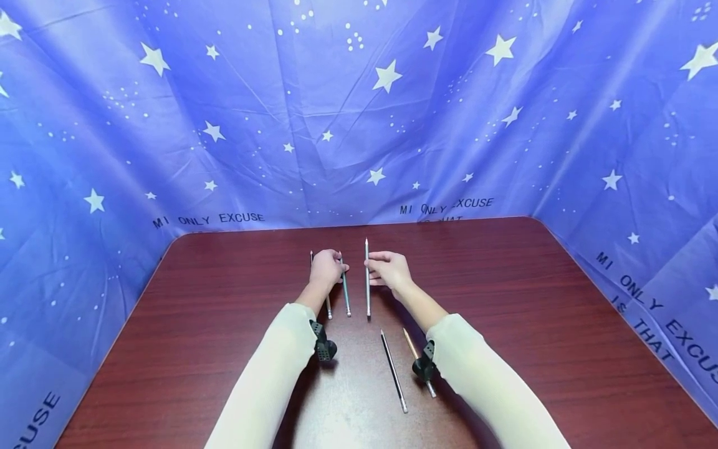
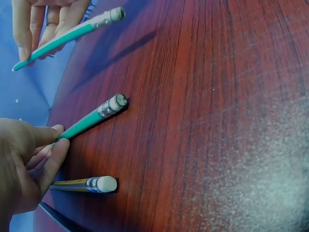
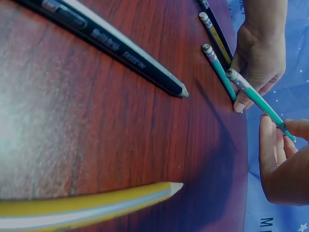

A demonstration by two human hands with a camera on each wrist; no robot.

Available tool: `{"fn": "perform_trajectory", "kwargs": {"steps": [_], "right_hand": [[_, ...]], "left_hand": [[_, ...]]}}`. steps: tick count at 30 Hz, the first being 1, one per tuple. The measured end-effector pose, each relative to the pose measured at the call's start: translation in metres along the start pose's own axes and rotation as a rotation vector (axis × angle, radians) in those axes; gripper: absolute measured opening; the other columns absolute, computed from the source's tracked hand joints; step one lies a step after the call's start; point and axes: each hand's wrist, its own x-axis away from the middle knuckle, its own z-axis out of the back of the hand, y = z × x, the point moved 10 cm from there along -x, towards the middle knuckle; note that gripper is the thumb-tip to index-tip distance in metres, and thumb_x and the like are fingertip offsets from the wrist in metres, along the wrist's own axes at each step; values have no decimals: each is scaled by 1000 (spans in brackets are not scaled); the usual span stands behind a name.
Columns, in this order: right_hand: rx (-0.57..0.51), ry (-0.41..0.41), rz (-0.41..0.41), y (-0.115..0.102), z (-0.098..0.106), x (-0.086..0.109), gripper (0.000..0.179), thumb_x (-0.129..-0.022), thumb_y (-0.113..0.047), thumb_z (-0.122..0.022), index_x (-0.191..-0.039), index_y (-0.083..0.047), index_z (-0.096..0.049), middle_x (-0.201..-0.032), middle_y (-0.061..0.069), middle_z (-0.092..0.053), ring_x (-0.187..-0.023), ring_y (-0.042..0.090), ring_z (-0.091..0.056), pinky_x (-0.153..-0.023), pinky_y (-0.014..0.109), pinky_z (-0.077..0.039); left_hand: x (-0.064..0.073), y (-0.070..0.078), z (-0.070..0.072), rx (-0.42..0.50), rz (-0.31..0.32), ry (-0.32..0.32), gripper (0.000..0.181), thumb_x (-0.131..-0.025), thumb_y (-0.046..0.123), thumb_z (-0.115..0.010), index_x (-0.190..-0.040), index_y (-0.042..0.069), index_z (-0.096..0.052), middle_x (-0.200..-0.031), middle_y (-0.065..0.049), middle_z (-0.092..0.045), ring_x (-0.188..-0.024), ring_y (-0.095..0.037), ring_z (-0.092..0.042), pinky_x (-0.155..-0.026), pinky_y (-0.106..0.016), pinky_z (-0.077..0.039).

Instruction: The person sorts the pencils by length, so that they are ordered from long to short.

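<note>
My left hand [image 1: 327,269] pinches a green pencil [image 2: 84,123] between thumb and fingertips; its white eraser end rests on the table. Beside it lies a yellow pencil [image 2: 72,185], partly hidden by the hand, with a dark pencil [image 3: 207,8] further out. To the right, my right hand [image 1: 391,270] pinches a second green pencil [image 3: 260,104] near its point. That pencil is raised off the table, its eraser end toward me and its shadow [image 2: 116,60] falling on the wood in the left wrist view.
Nearer to me lie a black pencil [image 1: 394,374] and a yellow pencil [image 1: 411,342], the latter partly under the right wrist camera [image 1: 423,366]. The reddish-brown table [image 1: 213,324] ends at a blue star-printed curtain [image 1: 336,112] behind and at the sides.
</note>
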Motion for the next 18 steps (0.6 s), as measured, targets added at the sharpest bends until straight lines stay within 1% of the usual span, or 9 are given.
{"fn": "perform_trajectory", "kwargs": {"steps": [5,11,13,18], "right_hand": [[6,20,8,1,-2,-6,32,-84,-4,-64,-115,5,-61,-100,24,-67,-50,6,-56,-50,21,-56],[5,29,-1,5,-8,-9,30,-84,-5,-65,-114,1,-63,-98,22,-68,-54,9,-58,-57,27,-60],[1,30,-5,7,-10,-10,31,-85,-5,-65,-115,1,-63,-98,22,-68,-55,10,-58,-58,27,-60],[-14,34,-14,10,-13,-12,31,-84,-5,-65,-115,0,-63,-95,20,-68,-55,11,-58,-54,24,-58]], "left_hand": [[0,1,0,-21,-20,2,35,-84,9,-69,-115,-2,-60,-100,-14,-64,-61,-16,-66,-51,-21,-56],[-1,2,1,-21,-27,8,35,-83,8,-69,-116,-2,-60,-98,-12,-63,-61,-16,-66,-51,-21,-56],[-1,2,1,-22,-31,9,35,-83,7,-69,-115,-2,-60,-98,-13,-63,-61,-16,-66,-50,-21,-56],[-1,2,0,-22,-33,7,35,-82,7,-69,-115,-2,-60,-97,-13,-63,-62,-17,-67,-51,-21,-56]]}}
